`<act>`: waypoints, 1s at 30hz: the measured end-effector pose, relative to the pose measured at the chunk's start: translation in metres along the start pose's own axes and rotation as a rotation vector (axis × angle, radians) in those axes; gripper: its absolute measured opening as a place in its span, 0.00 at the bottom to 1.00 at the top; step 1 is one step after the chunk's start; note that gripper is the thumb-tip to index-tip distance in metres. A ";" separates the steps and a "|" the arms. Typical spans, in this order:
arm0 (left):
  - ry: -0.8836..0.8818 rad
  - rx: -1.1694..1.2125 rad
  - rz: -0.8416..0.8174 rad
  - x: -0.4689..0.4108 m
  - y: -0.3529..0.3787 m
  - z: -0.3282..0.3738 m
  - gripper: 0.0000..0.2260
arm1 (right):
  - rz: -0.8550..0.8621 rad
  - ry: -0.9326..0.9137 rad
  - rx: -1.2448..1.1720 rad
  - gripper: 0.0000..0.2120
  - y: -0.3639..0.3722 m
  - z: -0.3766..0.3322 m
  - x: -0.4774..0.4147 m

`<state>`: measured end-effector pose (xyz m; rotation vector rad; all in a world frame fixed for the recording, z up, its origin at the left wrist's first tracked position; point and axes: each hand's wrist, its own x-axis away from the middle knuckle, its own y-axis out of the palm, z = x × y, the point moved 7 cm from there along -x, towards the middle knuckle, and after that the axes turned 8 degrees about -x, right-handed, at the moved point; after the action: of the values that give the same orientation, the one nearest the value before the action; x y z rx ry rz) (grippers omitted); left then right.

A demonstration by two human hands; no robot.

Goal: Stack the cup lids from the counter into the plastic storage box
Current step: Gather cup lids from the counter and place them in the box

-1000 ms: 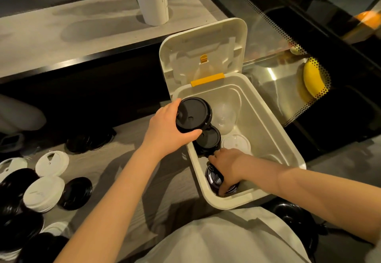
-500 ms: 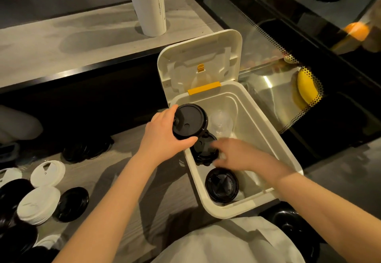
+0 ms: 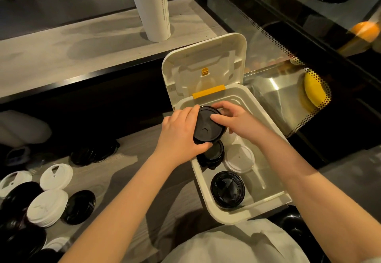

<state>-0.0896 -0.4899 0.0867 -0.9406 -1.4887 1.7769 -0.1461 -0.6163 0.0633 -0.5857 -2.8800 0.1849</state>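
Left hand (image 3: 181, 131), right hand (image 3: 237, 120) around lids (image 3: 206, 128)

A café counter: loose cup lids (image 3: 48, 207), glass display case (image 3: 288, 42).

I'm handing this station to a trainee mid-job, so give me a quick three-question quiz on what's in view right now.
1. True or false: the hinged lid of the storage box is closed.
2. What do the left hand and the right hand hold over the box? A. black lids B. a white lid C. a paper cup
3. Fill in: the white lids not yet packed lie on the counter on the person's ____ side.

Key: 1 false, it stands open; 2 A; 3 left.
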 end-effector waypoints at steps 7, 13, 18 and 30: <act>-0.175 0.253 -0.122 0.021 0.028 -0.032 0.38 | 0.164 0.164 0.129 0.10 -0.033 0.037 -0.009; -0.205 0.355 -0.183 0.029 0.040 -0.036 0.37 | 0.077 0.369 0.206 0.10 0.000 0.084 -0.017; -0.212 0.346 -0.193 0.030 0.040 -0.037 0.38 | 0.034 0.291 0.808 0.19 0.006 0.080 -0.019; -0.211 0.343 -0.179 0.029 0.039 -0.036 0.37 | -0.379 -0.181 1.097 0.34 0.047 0.065 -0.003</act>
<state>-0.0762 -0.4525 0.0410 -0.4462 -1.2867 1.9605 -0.1398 -0.5799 -0.0084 0.1924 -2.4111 1.6296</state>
